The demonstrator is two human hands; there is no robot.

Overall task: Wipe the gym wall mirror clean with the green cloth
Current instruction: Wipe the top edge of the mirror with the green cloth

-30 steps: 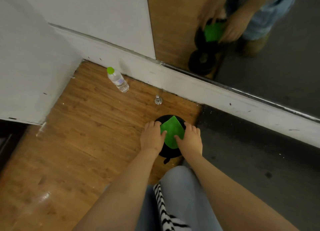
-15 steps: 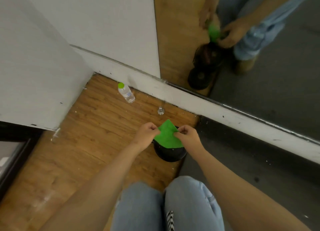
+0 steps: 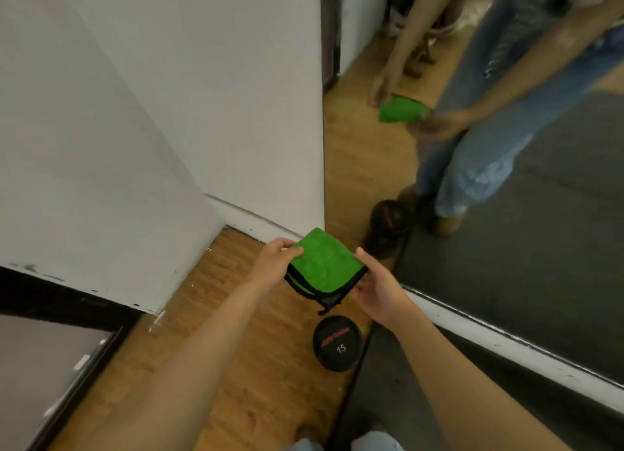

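I hold the green cloth [image 3: 324, 264] up off the floor between both hands, in front of the mirror [image 3: 557, 264] at its lower left corner and clear of the glass. It is folded into a thick square with black trim, one corner pointing toward the mirror's left edge. My left hand [image 3: 273, 264] pinches the side of the cloth farther from the mirror, fingers curled over the top. My right hand [image 3: 374, 292] grips the side nearer the mirror, thumb on the trim and fingers underneath, though I cannot see those fingers. The glass lies ahead and to my right, and its bottom frame runs away along the floor on that side, so my right hand is the nearer one. I judge it the natural hand to carry the cloth onto the glass. No wiping has begun; the step in hand looks like settling the fold into a pad. A black dumbbell [image 3: 337, 347] marked 15 stands on end on the floor below the cloth, just short of the mirror's frame, where I could knock it with a foot.
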